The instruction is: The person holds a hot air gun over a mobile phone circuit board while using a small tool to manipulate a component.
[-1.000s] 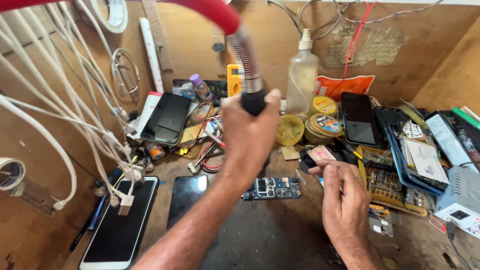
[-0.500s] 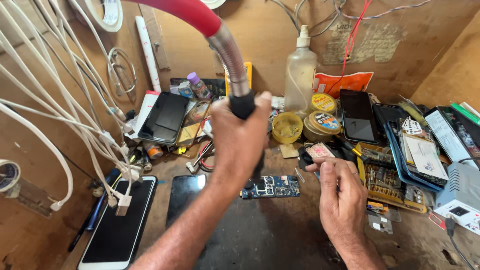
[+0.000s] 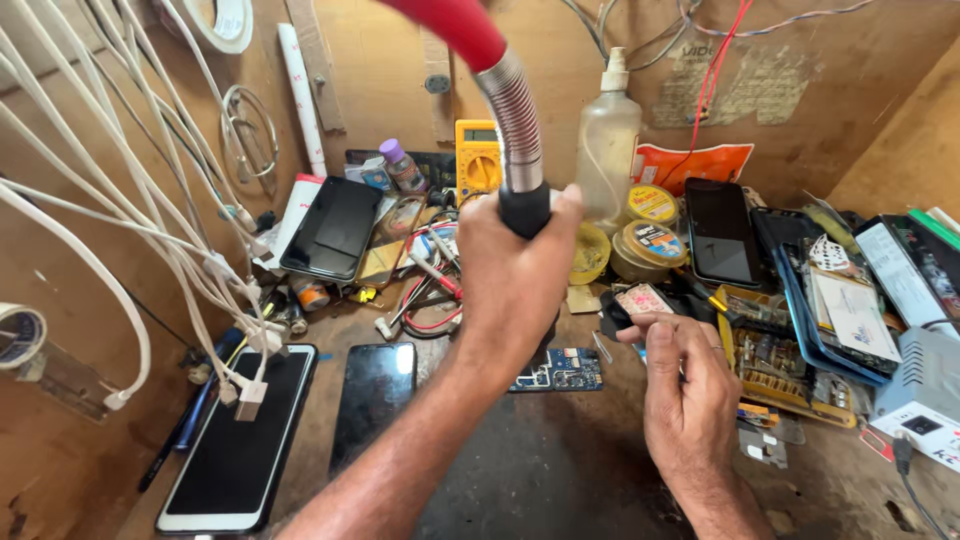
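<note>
The left hand [image 3: 515, 270] is gripping the black handle [image 3: 525, 209] of a hot-air tool, its fingers wrapped tightly around it; the ribbed metal hose [image 3: 512, 110] is rising above the knuckles into a red sleeve [image 3: 450, 25]. A blue circuit board [image 3: 560, 370] is lying on the workbench [image 3: 560, 470] just below that fist. The right hand [image 3: 685, 380] is pinching a small pinkish component [image 3: 643, 300] between thumb and fingertips, just right of the board. A black phone [image 3: 373, 400] is lying left of the left forearm.
</note>
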